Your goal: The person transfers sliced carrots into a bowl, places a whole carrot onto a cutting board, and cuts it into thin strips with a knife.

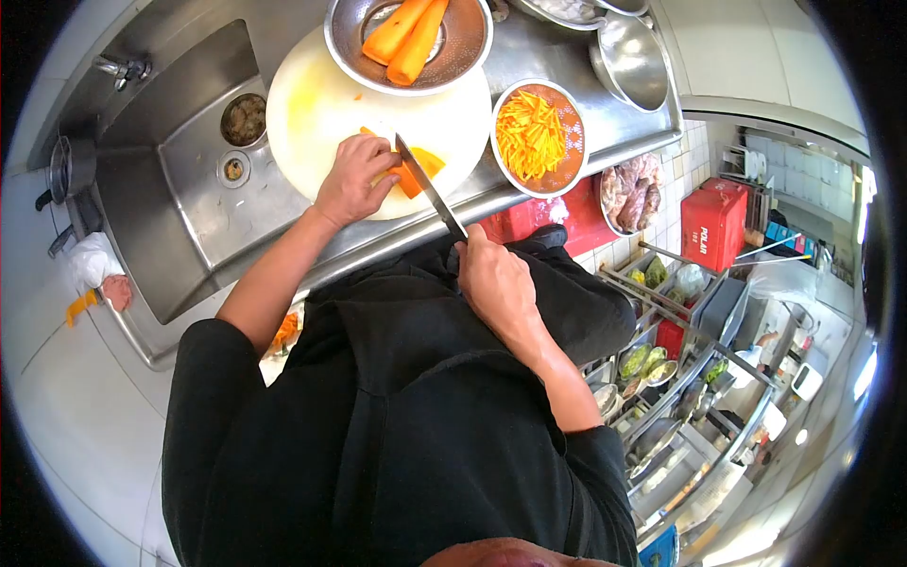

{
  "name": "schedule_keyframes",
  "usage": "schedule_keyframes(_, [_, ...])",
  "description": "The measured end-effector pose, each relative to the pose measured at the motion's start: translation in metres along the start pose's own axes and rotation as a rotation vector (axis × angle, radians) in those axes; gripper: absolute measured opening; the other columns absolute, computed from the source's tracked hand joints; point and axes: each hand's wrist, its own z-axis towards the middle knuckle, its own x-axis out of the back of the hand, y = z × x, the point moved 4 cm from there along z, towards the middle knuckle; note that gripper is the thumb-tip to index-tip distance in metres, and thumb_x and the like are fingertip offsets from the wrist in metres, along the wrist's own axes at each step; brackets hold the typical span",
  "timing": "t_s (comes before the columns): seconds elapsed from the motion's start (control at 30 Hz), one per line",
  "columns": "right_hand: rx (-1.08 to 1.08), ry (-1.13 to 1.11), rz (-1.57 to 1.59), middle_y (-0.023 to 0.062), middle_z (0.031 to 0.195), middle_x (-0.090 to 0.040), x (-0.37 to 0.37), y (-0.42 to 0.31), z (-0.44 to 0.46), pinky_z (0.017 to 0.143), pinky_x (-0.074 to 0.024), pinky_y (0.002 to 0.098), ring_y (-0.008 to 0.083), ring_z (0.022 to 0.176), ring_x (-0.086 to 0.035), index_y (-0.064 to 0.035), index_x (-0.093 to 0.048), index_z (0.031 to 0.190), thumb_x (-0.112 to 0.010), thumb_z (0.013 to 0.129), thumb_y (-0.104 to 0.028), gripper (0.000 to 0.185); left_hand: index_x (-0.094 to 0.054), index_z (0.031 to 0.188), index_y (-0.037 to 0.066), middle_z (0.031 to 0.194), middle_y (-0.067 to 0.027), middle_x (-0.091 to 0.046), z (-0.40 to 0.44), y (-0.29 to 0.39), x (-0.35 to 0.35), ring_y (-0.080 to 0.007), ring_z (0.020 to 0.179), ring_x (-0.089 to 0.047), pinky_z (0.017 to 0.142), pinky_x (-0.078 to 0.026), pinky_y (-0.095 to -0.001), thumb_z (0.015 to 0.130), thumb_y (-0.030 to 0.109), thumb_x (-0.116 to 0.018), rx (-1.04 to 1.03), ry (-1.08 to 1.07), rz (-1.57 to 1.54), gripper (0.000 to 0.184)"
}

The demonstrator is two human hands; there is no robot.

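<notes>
My right hand (497,277) is wrapped round the handle of a kitchen knife (432,188), whose blade slants up and left over the board. Under my left hand (357,180), curled with its fingertips down, lie orange carrot pieces (427,163), and the blade is right beside them. These rest on a round white cutting board (302,142). Two peeled carrots (416,42) sit in a metal colander (345,66) at the board's far edge. To the right, a patterned bowl (574,156) holds a heap of carrot strips (531,135).
A steel sink (179,208) with a faucet (123,71) is on the left. Metal bowls (631,61) stand at the far right of the counter. Below are a basin of raw meat (631,194), a red cooler (713,224) and a metal rack (699,369) with vegetables.
</notes>
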Motion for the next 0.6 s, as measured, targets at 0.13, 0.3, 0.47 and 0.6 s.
schedule_keyframes(0.13, [0.000, 0.038, 0.043, 0.0271, 0.075, -0.070, -0.032, 0.007, 0.017, 0.070, -0.0571, 0.0563, 0.0454, 0.074, -0.072, -0.0010, -0.056, 0.100, -0.059, 0.102, -0.019, 0.018, -0.068, 0.106, 0.007, 0.110, -0.0110, -0.060, 0.003, 0.004, 0.003, -0.0341, 0.110, -0.056, 0.102, -0.041, -0.0466, 0.085, 0.015, -0.073, 0.000, 0.007, 0.007, 0.024])
schedule_keyframes(0.3, [-0.011, 0.075, 0.030, 0.0263, 0.076, -0.071, -0.067, 0.002, 0.056, 0.070, -0.0585, 0.0547, 0.0433, 0.076, -0.074, -0.0004, -0.056, 0.100, -0.056, 0.100, -0.016, 0.016, -0.067, 0.105, 0.007, 0.109, -0.0117, -0.060, 0.002, -0.001, -0.002, -0.0351, 0.109, -0.056, 0.101, -0.041, -0.0461, 0.083, 0.015, -0.074, 0.009, 0.001, 0.002, 0.024])
schedule_keyframes(0.47, [-0.002, 0.085, 0.033, 0.0263, 0.077, -0.072, -0.050, -0.002, 0.049, 0.069, -0.0587, 0.0533, 0.0430, 0.076, -0.074, 0.0000, -0.056, 0.098, -0.055, 0.099, -0.014, 0.014, -0.066, 0.104, 0.007, 0.109, -0.0115, -0.060, 0.002, -0.002, -0.002, -0.0349, 0.109, -0.056, 0.101, -0.041, -0.0458, 0.084, 0.015, -0.075, -0.004, 0.026, -0.015, 0.023])
schedule_keyframes(0.6, [-0.024, 0.102, 0.061, 0.0270, 0.074, -0.070, -0.018, -0.005, 0.024, 0.068, -0.0575, 0.0549, 0.0441, 0.075, -0.073, -0.0001, -0.056, 0.098, -0.058, 0.101, -0.018, 0.018, -0.066, 0.103, 0.006, 0.109, -0.0123, -0.060, 0.000, 0.001, 0.002, -0.0349, 0.111, -0.056, 0.102, -0.040, -0.0461, 0.085, 0.017, -0.075, 0.032, 0.012, -0.012, 0.023])
